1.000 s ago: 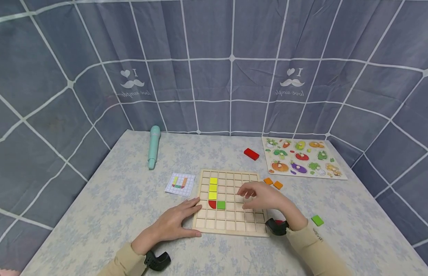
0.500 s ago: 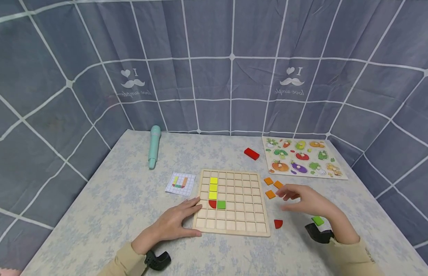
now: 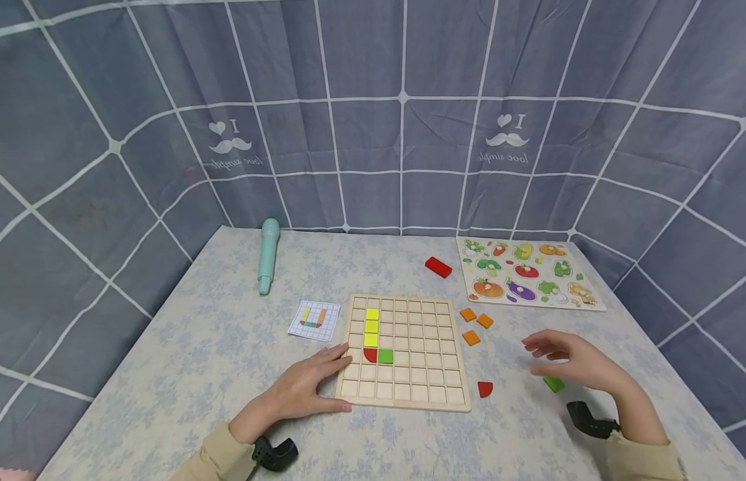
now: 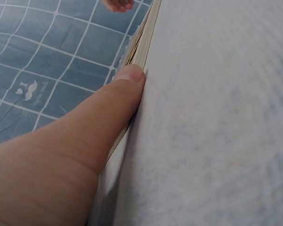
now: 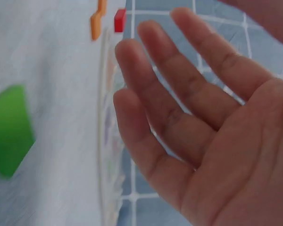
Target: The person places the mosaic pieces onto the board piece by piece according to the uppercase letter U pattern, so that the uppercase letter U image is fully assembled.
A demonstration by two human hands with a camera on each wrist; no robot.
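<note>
A wooden grid board (image 3: 417,394) lies flat at the middle of the table. In its left part sit a column of yellow square tiles (image 3: 371,327), a red quarter-round tile (image 3: 370,355) and a green square tile (image 3: 385,356). My left hand (image 3: 300,383) rests at the board's left edge, fingers on the rim; in the left wrist view its thumb (image 4: 118,103) touches the board's side. To the right, my right hand (image 3: 574,361) hovers with loosely bent fingers and nothing in them. Below it a loose green tile (image 3: 553,384) is partly covered; the right wrist view shows this green tile (image 5: 10,132) too.
Orange tiles (image 3: 471,338) and another red quarter-round tile (image 3: 485,389) lie right of the board. Behind are a red block (image 3: 438,267) and a vegetable puzzle board (image 3: 531,274). A pattern card (image 3: 314,321) and a teal microphone (image 3: 268,257) lie left.
My right hand has moved from above the grid board rightward, past the orange tiles, to over the loose green tile. My left hand stays at the board's edge.
</note>
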